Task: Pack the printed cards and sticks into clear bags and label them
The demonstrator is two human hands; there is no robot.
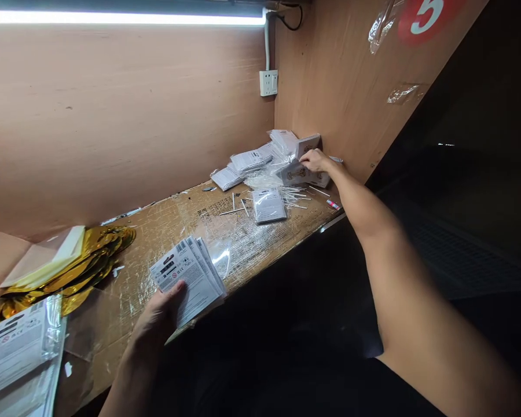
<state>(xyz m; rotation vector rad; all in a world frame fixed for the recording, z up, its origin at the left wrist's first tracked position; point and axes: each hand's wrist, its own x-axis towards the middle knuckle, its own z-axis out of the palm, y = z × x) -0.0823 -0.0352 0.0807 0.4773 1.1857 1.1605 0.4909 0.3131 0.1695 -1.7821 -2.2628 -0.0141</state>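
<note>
A fanned stack of white printed cards (pixel 190 284) rests in my left hand (pixel 167 304), with the thumb pressed across the front card. The cards have barcodes and hang holes and are held above the front edge of the bench. My right hand (pixel 316 160) is stretched far to the right, its fingers closed at a pile of clear plastic packets (pixel 282 152). What the fingertips pinch there is hidden. Just below them stands a white packet with gold print (pixel 296 172). Nearer to me lies a small stack of bagged cards (pixel 269 205).
Thin white sticks (pixel 296 197) lie scattered around the pile. Gold foil shapes (pixel 69 278) and larger bagged printed cards (pixel 17 353) are at the left. Wooden panels wall the cardboard-covered bench (pixel 156 223), with a socket (pixel 268 83) in the corner.
</note>
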